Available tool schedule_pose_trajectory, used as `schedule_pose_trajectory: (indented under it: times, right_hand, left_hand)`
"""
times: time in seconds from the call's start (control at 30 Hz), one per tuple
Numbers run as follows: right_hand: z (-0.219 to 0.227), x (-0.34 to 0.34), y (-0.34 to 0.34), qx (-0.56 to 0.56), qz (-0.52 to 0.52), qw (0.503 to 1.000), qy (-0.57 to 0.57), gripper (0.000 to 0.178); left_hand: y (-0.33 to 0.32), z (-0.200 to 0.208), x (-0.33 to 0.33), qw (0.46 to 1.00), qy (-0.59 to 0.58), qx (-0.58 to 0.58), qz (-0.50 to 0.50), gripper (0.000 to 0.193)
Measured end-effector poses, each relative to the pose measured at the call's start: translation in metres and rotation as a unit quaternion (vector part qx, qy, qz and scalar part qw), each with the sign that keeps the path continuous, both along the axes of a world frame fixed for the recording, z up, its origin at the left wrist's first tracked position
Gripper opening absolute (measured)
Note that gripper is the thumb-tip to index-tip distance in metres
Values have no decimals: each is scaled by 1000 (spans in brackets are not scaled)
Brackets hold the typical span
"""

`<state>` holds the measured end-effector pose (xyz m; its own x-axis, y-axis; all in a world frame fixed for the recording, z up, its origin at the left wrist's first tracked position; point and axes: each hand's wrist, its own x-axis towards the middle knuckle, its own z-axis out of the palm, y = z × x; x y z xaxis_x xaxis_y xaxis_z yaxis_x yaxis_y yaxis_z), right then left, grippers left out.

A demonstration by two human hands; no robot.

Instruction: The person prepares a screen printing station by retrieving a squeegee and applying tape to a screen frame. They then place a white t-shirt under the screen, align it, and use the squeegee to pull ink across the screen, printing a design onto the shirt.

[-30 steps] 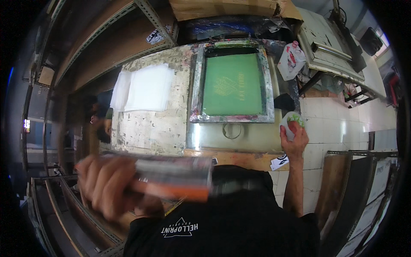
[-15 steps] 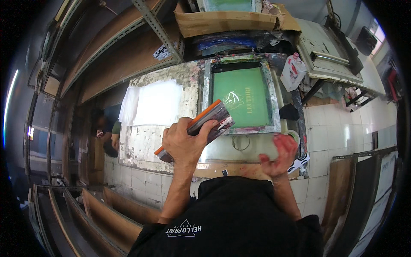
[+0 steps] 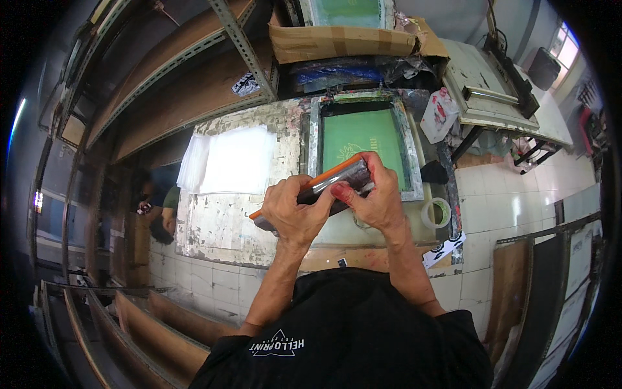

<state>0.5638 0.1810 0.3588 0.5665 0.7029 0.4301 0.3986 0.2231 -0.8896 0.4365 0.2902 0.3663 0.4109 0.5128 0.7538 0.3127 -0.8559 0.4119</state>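
Observation:
Both my hands grip a squeegee (image 3: 332, 184) with an orange blade edge and a dark, ink-smeared holder, held aslant above the worktable. My left hand (image 3: 293, 209) is wrapped round its left part. At its upper right end, my right hand (image 3: 374, 198) closes on it, with red stains on the thumb and fingers. Behind the squeegee lies a green mesh screen (image 3: 360, 131) in an ink-stained frame (image 3: 407, 146), its printed design partly covered by the tool and my right hand. To the left rests a stack of white sheets (image 3: 237, 161) on the paint-worn tabletop (image 3: 214, 227).
A roll of tape (image 3: 437, 213) sits by the table's right edge. Beyond it stands a red-stained white jug (image 3: 440, 115). A cardboard box (image 3: 346, 43) is at the back, metal shelving (image 3: 188, 110) at the left. Another person (image 3: 170, 211) shows partly beyond the left table edge.
My right hand has come left from beside the tape roll and taken hold of the squeegee's right end. The squeegee has shifted slightly right, still in my left hand.

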Motion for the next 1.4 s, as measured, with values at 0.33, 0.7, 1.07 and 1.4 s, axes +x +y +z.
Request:
schedule_pose_trajectory:
  times: [0.33,0.7,1.07,1.4]
  right_hand:
    - [-61,8,-13,137,297,877,352,51]
    - [-80,-42,15,13,160,935,316,31]
    - [-78,-44,21,109,-9,963,248,31]
    - [-98,-4,5,126,-211,943,223,35]
  left_hand:
    - [-6,-15,0,877,-210,-423,-92,29]
    - [63,18,25,902,-106,-345,-237,20]
    - [53,-7,38,949,-35,-289,-125,37]
    - [15,-36,27,917,88,-304,-244,28]
